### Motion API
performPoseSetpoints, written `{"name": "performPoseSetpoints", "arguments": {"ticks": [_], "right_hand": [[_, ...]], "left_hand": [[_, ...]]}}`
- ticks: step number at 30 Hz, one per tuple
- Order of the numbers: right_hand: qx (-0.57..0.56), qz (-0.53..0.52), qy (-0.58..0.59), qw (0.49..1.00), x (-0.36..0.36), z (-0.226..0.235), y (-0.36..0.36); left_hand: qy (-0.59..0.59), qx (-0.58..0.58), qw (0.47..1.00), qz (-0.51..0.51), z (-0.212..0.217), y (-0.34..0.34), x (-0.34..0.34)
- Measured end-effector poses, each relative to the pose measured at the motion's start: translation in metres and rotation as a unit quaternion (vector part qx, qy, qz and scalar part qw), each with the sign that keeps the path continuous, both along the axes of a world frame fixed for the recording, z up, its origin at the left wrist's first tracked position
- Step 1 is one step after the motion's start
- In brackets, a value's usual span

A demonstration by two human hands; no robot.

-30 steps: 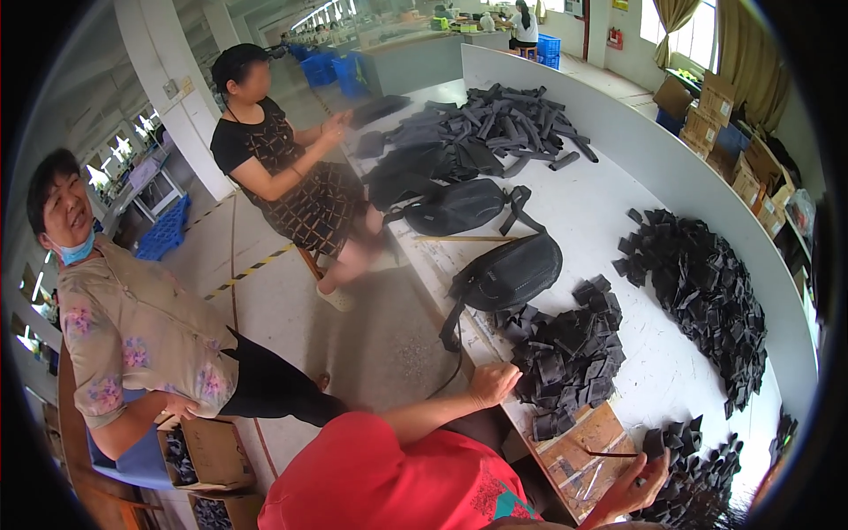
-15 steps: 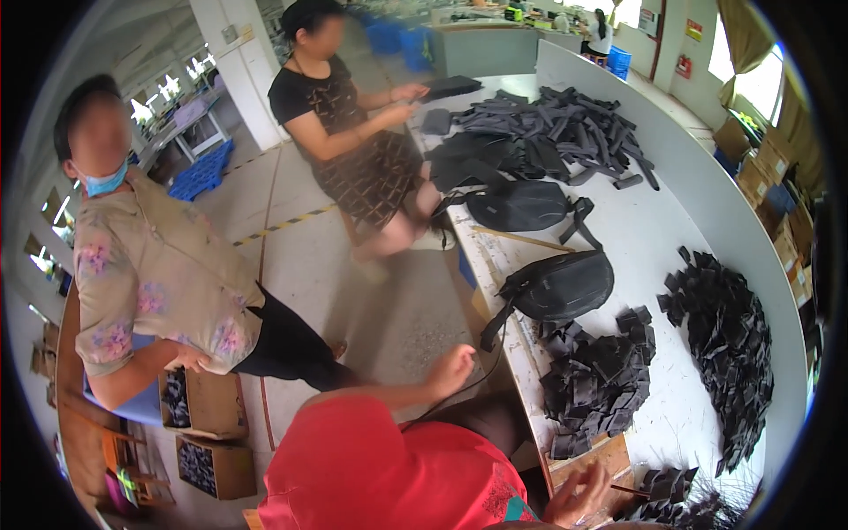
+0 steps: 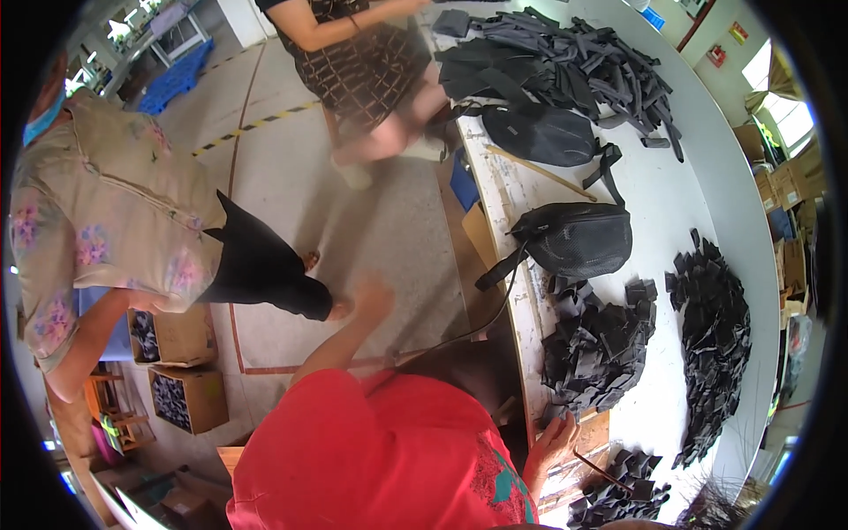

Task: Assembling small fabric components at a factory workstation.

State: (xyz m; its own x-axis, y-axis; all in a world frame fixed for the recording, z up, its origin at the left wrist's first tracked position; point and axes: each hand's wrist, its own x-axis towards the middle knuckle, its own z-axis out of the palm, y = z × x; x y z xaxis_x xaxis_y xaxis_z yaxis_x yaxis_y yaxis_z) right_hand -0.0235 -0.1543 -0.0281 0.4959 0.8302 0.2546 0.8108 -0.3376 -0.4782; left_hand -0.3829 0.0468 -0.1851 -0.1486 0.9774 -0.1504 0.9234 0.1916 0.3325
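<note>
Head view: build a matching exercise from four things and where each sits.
Things:
1. black mesh-fronted strap bag
2. heap of long dark grey fabric strips
3. blue plastic pallet
4. open cardboard box of dark pieces

Places:
a. floor, lower left
b. far end of the white table
c. table's near edge, strap hanging over
d. floor, upper left

Pairs: 1-c, 2-b, 3-d, 4-a

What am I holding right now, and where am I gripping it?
Nothing. The left hand is open in the air, blurred; the right hand rests flat on the table edge beside the black fabric pieces.
</note>
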Motion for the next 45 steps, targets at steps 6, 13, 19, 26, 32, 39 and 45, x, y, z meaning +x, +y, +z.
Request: {"name": "performPoseSetpoints", "arguments": {"ticks": [6, 13, 19, 26, 32, 39, 45], "right_hand": [[-0.004, -0.015, -0.012, 1.000, 0.004, -0.014, 0.019], [-0.005, -0.068, -0.027, 0.997, 0.004, -0.016, 0.020], [-0.005, -0.081, -0.021, 0.996, 0.003, -0.014, 0.022], [0.006, -0.095, 0.001, 0.995, 0.000, -0.011, 0.022], [-0.013, -0.100, 0.019, 0.995, 0.005, -0.016, 0.016], [0.011, -0.090, 0.001, 0.996, 0.003, -0.011, 0.020], [0.023, -0.091, 0.011, 0.996, 0.004, -0.014, 0.021]], "left_hand": [[-0.011, -0.092, 0.994, -0.052, -0.034, 0.013, 0.037], [-0.051, -0.078, 0.988, -0.120, -0.019, 0.076, 0.061], [0.020, -0.014, 0.991, -0.133, -0.068, 0.092, 0.057], [-0.582, -0.328, 0.686, 0.289, -0.115, 0.019, 0.005], [-0.714, -0.229, 0.507, 0.425, -0.125, -0.025, 0.005], [-0.831, -0.122, 0.357, 0.408, -0.065, 0.069, 0.047], [-0.989, -0.055, 0.116, 0.071, 0.074, 0.179, 0.065]]}}
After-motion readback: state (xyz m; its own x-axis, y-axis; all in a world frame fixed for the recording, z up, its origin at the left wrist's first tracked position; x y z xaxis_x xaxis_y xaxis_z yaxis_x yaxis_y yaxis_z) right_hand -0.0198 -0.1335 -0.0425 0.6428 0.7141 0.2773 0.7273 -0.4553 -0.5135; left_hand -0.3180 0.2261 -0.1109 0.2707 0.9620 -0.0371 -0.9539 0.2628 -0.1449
